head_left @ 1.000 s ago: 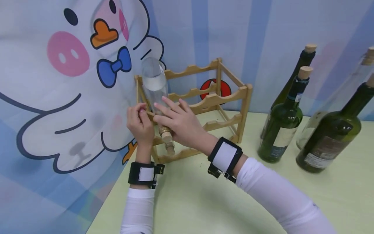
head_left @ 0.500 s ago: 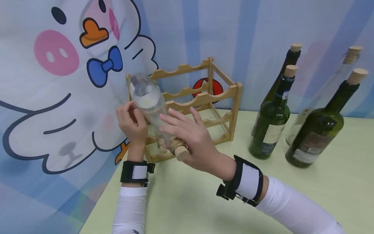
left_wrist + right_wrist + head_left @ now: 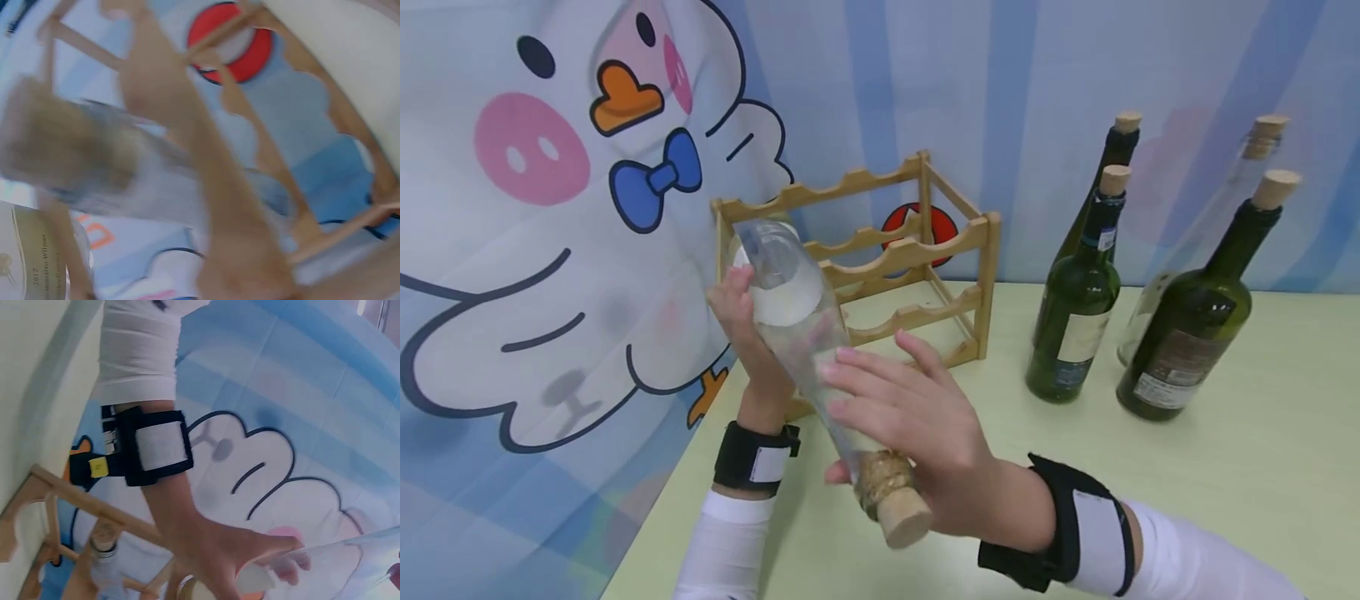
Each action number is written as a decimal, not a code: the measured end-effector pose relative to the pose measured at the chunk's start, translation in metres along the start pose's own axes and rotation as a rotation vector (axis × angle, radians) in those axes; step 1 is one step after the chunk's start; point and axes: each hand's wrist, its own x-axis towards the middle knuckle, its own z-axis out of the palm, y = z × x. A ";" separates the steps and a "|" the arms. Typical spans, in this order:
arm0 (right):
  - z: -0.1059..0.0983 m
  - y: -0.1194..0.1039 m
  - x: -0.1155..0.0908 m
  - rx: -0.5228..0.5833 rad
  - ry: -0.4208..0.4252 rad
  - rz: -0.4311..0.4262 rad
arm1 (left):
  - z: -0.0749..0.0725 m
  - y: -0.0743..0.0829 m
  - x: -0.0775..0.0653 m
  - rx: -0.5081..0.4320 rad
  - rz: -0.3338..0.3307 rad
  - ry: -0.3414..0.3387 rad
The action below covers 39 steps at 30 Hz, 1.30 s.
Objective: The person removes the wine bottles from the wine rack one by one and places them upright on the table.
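A clear glass bottle with a cork and twine-wrapped neck tilts in front of the wooden rack, its neck toward me. My right hand grips it near the neck, fingers across the top and thumb underneath. My left hand holds the wide end, partly hidden behind the glass. The left hand also appears in the right wrist view, its thumb and fingers round the bottle's end. Another corked clear bottle lies in the rack. A corked bottle is blurred in the left wrist view.
To the right stand a labelled green bottle, a darker green bottle, a tall green bottle and a clear bottle, all corked. They share the pale green table. A cartoon-printed cloth hangs behind and left.
The clear bottle has come out of the rack toward me, its neck swinging right and down with my right hand. My left hand has shifted from beside the rack onto the bottle's wide end.
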 end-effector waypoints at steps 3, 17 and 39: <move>-0.004 -0.004 -0.008 0.001 0.018 -0.087 | 0.003 0.019 0.009 -0.122 0.032 0.050; -0.047 0.033 -0.003 0.070 0.221 0.044 | 0.066 0.103 -0.027 -0.516 0.064 -0.494; -0.180 0.073 -0.052 -0.379 -0.026 0.750 | 0.147 0.211 -0.090 -0.730 -0.590 -1.530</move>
